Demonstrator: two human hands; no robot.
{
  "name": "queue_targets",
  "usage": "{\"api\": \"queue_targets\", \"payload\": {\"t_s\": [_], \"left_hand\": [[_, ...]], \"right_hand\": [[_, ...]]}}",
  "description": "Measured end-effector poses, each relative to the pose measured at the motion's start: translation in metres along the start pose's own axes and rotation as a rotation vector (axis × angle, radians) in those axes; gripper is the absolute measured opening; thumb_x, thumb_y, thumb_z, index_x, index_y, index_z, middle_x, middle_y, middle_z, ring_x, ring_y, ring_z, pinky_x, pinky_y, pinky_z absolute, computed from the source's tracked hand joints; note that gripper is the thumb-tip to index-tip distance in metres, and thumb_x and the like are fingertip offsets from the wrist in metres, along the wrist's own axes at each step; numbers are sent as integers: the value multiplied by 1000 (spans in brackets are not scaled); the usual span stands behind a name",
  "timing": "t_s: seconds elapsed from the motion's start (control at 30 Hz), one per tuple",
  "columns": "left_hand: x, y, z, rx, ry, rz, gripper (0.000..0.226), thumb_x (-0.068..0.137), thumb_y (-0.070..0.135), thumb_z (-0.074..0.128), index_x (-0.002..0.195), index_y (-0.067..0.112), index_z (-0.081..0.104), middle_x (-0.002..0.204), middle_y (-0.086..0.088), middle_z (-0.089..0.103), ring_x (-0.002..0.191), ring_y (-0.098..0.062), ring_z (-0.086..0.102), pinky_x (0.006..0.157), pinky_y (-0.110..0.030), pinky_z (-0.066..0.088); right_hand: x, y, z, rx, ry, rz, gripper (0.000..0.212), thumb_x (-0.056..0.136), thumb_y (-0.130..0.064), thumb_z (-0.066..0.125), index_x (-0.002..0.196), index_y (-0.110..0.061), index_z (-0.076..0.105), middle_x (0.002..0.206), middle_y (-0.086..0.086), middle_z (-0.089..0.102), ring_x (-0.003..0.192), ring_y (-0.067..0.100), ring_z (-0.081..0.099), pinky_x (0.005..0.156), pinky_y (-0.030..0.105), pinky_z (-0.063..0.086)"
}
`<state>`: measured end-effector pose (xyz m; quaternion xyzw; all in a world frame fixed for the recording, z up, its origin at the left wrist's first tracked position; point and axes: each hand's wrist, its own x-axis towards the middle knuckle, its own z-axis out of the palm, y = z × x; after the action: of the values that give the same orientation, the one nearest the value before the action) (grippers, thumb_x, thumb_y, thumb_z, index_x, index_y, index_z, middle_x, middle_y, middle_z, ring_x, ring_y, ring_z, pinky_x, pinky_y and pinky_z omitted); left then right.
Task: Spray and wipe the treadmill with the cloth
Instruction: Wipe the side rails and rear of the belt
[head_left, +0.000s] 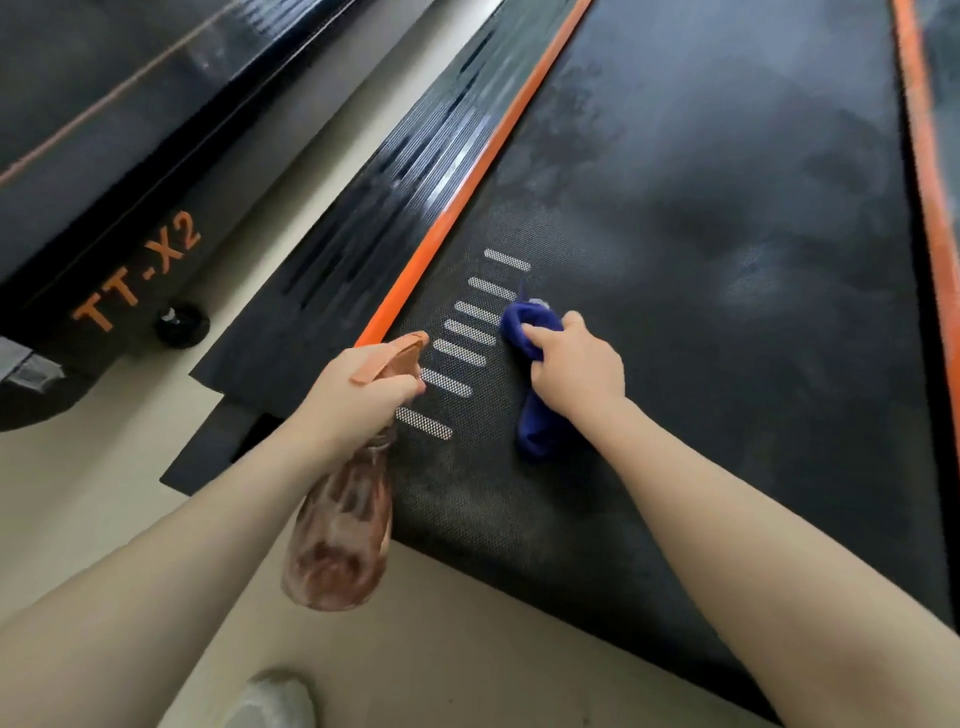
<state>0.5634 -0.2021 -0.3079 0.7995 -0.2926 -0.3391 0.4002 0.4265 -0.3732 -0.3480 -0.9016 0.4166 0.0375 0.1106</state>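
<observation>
Blue cloth (532, 332) bunched in right hand (576, 366), fingers curled around it, on treadmill belt (727, 156); left hand (358, 400) grips spray bottle (343, 535).

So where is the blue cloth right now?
The crumpled blue cloth is in the right hand, pressed on the black treadmill belt, just right of the white dashes.

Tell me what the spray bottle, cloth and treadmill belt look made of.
Spray bottle: probably clear pink-tinted plastic; see-through, glossy.
Cloth: soft blue fabric, maybe microfibre; it bunches.
Treadmill belt: dark matte rubber-like sheet, finely dotted texture.
</observation>
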Motion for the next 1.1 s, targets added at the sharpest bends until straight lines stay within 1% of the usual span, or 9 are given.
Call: {"api": "queue_targets", "payload": {"t_s": [0.2, 0.33, 0.4, 0.5, 0.63, 0.8, 0.87, 1.0, 1.1], "left_hand": [[-2, -2, -2, -47, 9, 12, 37, 54, 32, 55, 87, 24, 68, 93, -10, 71, 95, -30, 65, 91, -47, 51], [-6, -3, -2, -33, -35, 30, 35, 58, 31, 54, 86, 16, 69, 93, -14, 70, 87, -29, 64, 77, -39, 48], [-10, -9, -2, -16, -67, 79, 36, 62, 29, 53, 88, 10, 68, 90, -13, 70, 84, -26, 64, 75, -36, 47], [-15, -15, -6, -31, -91, 121, 34, 63, 22, 51, 91, 10, 67, 84, -3, 70, 87, -18, 66, 86, -34, 50], [-22, -34, -7, 47, -140, 210, 31, 62, 19, 49, 86, 10, 68, 86, -5, 70, 84, -19, 65, 82, -32, 49], [-40, -58, -15, 108, -176, 272, 28, 65, 28, 48, 82, 16, 65, 78, 0, 66, 71, -13, 60, 67, -28, 47], [-41, -63, -23, 106, -156, 277, 34, 62, 35, 46, 82, 16, 65, 79, -2, 67, 73, -17, 61, 70, -30, 48], [-34, -68, -30, 81, -117, 290, 48, 58, 39, 44, 90, 12, 68, 83, -5, 70, 81, -24, 63, 79, -35, 49], [-31, -72, -30, 7, -113, 273, 37, 63, 23, 48, 93, 14, 67, 89, -11, 69, 88, -31, 62, 84, -39, 49]], "right_hand": [[-43, -25, 3, -65, -142, -419, 40, 92, -31, 45, 131, -40, 45, 113, 6, 44, 93, 32, 57, 72, 33, 42], [-19, -6, 0, 48, -33, 38, 34, 91, -24, 43, 121, -37, 52, 109, 8, 42, 93, 35, 57, 71, 35, 40], [-20, -13, 5, 57, -1, 134, 31, 91, -22, 42, 117, -32, 55, 108, 8, 41, 86, 34, 55, 68, 34, 37], [-47, -42, 8, -26, -31, -99, 33, 90, -26, 46, 122, -33, 52, 111, 8, 43, 91, 36, 56, 69, 35, 38], [-75, -46, 10, -99, -128, -409, 42, 91, -29, 44, 131, -42, 44, 111, 5, 42, 90, 29, 56, 68, 32, 40], [-34, -21, 11, 116, 59, 250, 33, 87, -17, 44, 116, -28, 56, 112, 12, 41, 96, 39, 56, 73, 35, 38], [-42, -38, 14, 4, 42, 187, 32, 88, -18, 44, 118, -25, 53, 113, 13, 41, 93, 38, 56, 69, 34, 36], [-88, -78, 25, -38, -33, -197, 42, 90, -26, 46, 131, -36, 47, 114, 8, 45, 91, 35, 57, 69, 33, 40], [-76, -66, 20, -86, -68, -212, 42, 90, -26, 45, 129, -42, 49, 112, 6, 46, 96, 34, 58, 78, 36, 45]]}}
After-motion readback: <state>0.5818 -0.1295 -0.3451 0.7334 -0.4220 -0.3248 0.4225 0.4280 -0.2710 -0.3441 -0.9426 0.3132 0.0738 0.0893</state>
